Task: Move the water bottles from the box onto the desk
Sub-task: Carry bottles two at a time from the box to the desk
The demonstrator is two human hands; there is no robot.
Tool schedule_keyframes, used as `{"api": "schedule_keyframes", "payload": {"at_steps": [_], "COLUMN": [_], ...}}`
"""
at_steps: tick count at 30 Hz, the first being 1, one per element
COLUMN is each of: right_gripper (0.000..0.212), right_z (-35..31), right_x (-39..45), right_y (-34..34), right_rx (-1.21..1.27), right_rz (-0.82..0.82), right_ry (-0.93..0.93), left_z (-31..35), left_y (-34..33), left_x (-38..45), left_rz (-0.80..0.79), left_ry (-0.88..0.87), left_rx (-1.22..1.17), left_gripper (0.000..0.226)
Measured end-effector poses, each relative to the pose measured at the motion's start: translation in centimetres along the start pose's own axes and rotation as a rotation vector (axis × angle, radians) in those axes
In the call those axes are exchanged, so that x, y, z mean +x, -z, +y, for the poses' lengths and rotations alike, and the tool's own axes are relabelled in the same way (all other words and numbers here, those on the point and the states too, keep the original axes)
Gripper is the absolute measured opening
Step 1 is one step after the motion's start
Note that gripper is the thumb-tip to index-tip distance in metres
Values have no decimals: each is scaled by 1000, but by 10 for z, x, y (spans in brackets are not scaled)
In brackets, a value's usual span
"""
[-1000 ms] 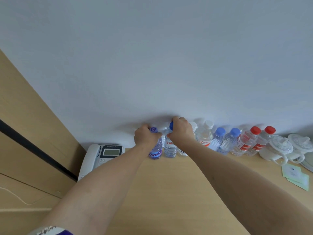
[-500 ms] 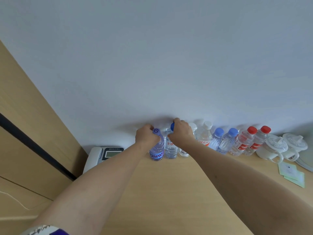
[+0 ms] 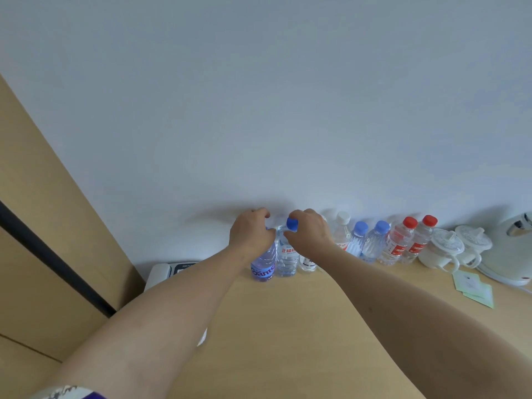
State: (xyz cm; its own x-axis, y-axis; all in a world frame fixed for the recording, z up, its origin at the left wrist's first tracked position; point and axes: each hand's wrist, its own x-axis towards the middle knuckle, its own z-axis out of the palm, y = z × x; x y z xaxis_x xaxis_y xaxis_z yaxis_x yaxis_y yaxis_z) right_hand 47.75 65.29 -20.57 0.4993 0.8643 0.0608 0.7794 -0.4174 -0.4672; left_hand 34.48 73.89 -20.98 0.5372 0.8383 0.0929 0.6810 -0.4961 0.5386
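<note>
A row of water bottles stands along the wall at the back of the wooden desk. My left hand is closed over the top of the leftmost bottle, a purple-labelled one. My right hand grips the neck of the blue-capped bottle beside it. Both bottles stand upright on the desk. To the right stand a white-capped bottle, two blue-capped bottles and two red-capped bottles. No box is in view.
A white desk phone sits left of the bottles, partly behind my left forearm. Two white lidded cups, a white kettle and green paper packets are at the right. A wooden panel rises on the left.
The view has tilted, so bottles and phone sit lower in frame. My left hand has shifted over the purple bottle's cap, hiding it. Both bottles stay on the desk.
</note>
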Motion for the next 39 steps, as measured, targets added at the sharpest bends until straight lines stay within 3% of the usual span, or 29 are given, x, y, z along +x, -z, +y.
{"api": "schedule_keyframes", "payload": {"at_steps": [9, 19, 32, 39], "right_gripper": [45, 42, 53, 55], "right_z": [41, 149, 370, 450], "right_x": [-36, -118, -363, -515], "right_y": [29, 110, 247, 298], "right_rx": [-3, -94, -194, -211], "right_rz": [87, 242, 410, 476], "right_ry": [-106, -293, -792, -1074], "left_z": [56, 199, 467, 588], "left_y": [-5, -61, -223, -301], "left_x": [-3, -41, -214, -343], "left_rz": [-67, -180, -411, -553], "left_ry": [-235, -484, -871, -1125], "left_rx": [98, 163, 93, 77], "left_gripper": [44, 45, 54, 60]}}
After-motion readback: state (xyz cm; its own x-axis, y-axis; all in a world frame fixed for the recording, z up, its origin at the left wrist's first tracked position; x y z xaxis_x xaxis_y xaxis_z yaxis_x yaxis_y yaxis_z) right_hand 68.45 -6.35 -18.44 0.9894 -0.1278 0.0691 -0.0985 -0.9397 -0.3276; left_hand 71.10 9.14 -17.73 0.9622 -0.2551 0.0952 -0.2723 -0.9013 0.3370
